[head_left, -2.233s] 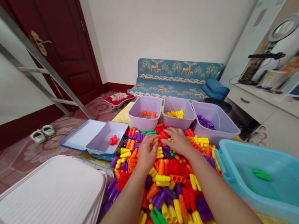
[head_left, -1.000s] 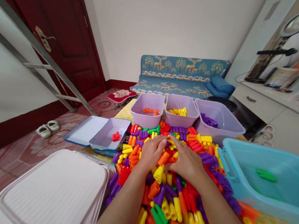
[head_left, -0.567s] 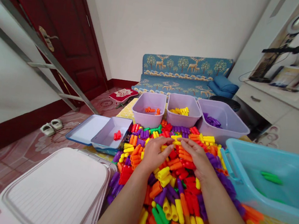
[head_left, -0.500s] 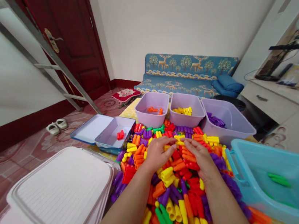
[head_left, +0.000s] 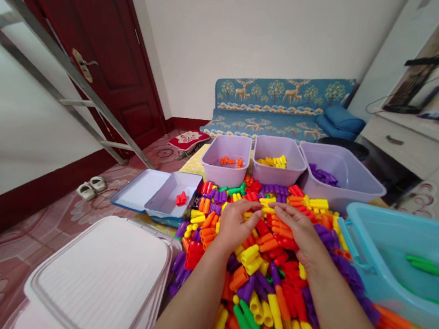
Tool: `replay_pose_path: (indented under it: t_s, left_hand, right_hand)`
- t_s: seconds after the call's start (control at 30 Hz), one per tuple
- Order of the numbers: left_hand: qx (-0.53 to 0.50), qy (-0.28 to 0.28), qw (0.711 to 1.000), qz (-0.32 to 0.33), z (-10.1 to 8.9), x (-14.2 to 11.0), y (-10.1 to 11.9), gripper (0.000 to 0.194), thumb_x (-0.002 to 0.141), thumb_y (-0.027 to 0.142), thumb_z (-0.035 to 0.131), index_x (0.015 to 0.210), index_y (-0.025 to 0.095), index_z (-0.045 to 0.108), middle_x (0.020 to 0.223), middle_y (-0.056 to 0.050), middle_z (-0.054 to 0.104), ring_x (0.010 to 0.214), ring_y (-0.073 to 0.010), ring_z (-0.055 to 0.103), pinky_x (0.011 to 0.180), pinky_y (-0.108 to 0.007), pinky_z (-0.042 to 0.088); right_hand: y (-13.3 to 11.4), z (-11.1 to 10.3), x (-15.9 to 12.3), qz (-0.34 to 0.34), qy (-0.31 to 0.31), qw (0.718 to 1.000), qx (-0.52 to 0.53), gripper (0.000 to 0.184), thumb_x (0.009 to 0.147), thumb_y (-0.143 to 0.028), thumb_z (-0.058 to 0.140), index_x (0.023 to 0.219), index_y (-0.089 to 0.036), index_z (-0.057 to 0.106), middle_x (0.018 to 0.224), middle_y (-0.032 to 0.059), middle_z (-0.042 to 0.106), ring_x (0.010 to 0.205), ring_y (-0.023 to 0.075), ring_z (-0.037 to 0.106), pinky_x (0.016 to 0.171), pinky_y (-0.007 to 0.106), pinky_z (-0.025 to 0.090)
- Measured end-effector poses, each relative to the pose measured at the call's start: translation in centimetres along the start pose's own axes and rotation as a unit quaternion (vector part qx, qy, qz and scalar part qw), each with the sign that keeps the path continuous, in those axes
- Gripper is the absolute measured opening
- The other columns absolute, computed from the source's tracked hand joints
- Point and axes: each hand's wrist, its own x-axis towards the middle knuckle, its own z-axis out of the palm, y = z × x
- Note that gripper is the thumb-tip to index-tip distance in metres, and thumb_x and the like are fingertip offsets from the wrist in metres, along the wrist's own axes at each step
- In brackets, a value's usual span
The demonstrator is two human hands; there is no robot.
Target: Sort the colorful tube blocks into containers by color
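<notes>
My left hand (head_left: 237, 223) hovers over or rests lightly on a heap of plastic tube-shaped pieces, its thumb apart from the curved fingers. Opposite it, my right hand (head_left: 300, 233) has its fingers stretched towards the left, palm down. Some yellow pieces (head_left: 268, 202) lie between the two sets of fingertips; whether the fingers touch them, I cannot tell. Orange pieces (head_left: 280, 227) and red pieces (head_left: 263, 227) show between the hands. Nearer to me are a yellow cluster (head_left: 251, 258), green pieces (head_left: 246, 319) and purple pieces (head_left: 264, 284).
Behind the heap stand lilac bins with orange (head_left: 224, 173), yellow (head_left: 278, 176) and purple pieces (head_left: 341, 188). A blue tub (head_left: 401, 285) with green pieces is at right. An open case (head_left: 171, 209) holding red pieces and stacked white lids (head_left: 104, 273) are at left.
The whole view has shifted slightly, so things appear a little farther right. My hands keep nearly the same pose over the heap, and no piece has visibly moved.
</notes>
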Motion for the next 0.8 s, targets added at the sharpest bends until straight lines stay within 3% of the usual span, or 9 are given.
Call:
replay_pose_path:
  t_s: [0.17, 0.5, 0.8]
  left_hand:
    - [0.004, 0.001, 1.000, -0.009, 0.02, -0.04, -0.05, 0.020, 0.087, 0.027, 0.057, 0.101, 0.023, 0.072, 0.095, -0.002, 0.073, 0.088, -0.0172, 0.066, 0.084, -0.029, 0.050]
    - [0.011, -0.002, 1.000, -0.023, -0.02, 0.02, 0.14, 0.020, 0.087, 0.027, 0.058, 0.100, 0.023, 0.072, 0.096, -0.002, 0.074, 0.088, -0.0170, 0.067, 0.086, -0.029, 0.051]
    - [0.009, -0.003, 1.000, -0.021, 0.06, -0.02, -0.02, 0.020, 0.087, 0.027, 0.058, 0.100, 0.023, 0.072, 0.096, -0.002, 0.073, 0.088, -0.0166, 0.067, 0.086, -0.028, 0.050]
  right_hand:
    - [0.08, -0.03, 0.01, -0.007, 0.010, 1.000, -0.001, 0.032, 0.065, -0.043, 0.079, 0.091, -0.024, 0.073, 0.093, 0.0003, 0.074, 0.085, 0.0145, 0.069, 0.074, 0.021, 0.053]
    - [0.01, 0.00, -0.04, 0.007, 0.009, 1.000, 0.000, 0.032, 0.067, -0.042, 0.077, 0.093, -0.024, 0.072, 0.083, 0.0020, 0.074, 0.072, 0.0169, 0.070, 0.064, 0.026, 0.055]
    - [0.06, 0.08, 0.00, 0.017, 0.012, 0.999, 0.026, 0.032, 0.063, -0.041, 0.081, 0.088, -0.024, 0.073, 0.083, 0.0010, 0.074, 0.070, 0.0142, 0.069, 0.062, 0.022, 0.053]
